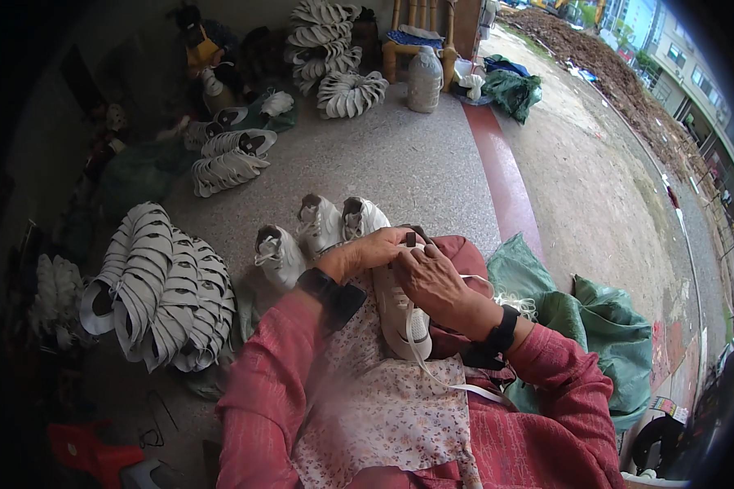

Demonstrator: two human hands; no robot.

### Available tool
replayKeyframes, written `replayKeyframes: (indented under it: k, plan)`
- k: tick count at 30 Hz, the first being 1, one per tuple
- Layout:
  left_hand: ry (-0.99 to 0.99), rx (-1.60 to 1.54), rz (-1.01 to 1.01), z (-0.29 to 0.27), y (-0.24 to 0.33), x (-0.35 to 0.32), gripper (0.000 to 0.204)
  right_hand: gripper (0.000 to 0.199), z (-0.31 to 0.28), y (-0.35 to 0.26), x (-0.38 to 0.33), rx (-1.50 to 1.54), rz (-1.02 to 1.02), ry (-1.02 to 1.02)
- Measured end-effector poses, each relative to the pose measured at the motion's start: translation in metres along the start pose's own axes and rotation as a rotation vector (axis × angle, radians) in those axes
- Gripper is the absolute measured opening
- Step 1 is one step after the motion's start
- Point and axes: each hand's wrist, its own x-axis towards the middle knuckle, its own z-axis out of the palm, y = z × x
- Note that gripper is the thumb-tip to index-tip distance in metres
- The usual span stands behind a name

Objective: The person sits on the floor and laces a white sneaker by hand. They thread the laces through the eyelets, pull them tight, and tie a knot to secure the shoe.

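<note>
Leftward we have fanned shoe uppers, then our left hand, fingers clamped at the ankle end of a white sneaker over our floral apron; our right hand clamps there too, fingers bunched.

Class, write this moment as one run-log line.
left hand: at white shoe | right hand: same shoe | white lace: trailing over floral apron | nearby: three white shoes, green sack

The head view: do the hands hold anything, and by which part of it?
Yes, a white shoe: the left hand and right hand hold it at its far, ankle end, near a dark tab. The exact grip is hidden.
</note>
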Motion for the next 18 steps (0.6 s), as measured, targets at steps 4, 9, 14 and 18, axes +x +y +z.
replayKeyframes:
  k: [4, 9, 14, 18]
  plan:
    - [-0.021, -0.222, 0.071, 0.003, 0.003, -0.008, 0.041, 0.021, -0.015, 0.024, 0.006, 0.828, 0.182, 0.038]
    - [0.116, -0.224, 0.204, 0.01, 0.0, -0.023, 0.06, 0.027, -0.084, 0.056, 0.026, 1.801, 0.6, 0.159]
    - [0.216, 0.486, 0.345, 0.027, 0.006, -0.061, 0.04, 0.025, -0.108, 0.059, 0.058, 1.774, 0.468, 0.097]
    - [0.44, -0.024, 0.424, 0.033, 0.023, -0.104, 0.032, 0.024, -0.175, 0.028, 0.106, 1.946, 0.08, 0.144]
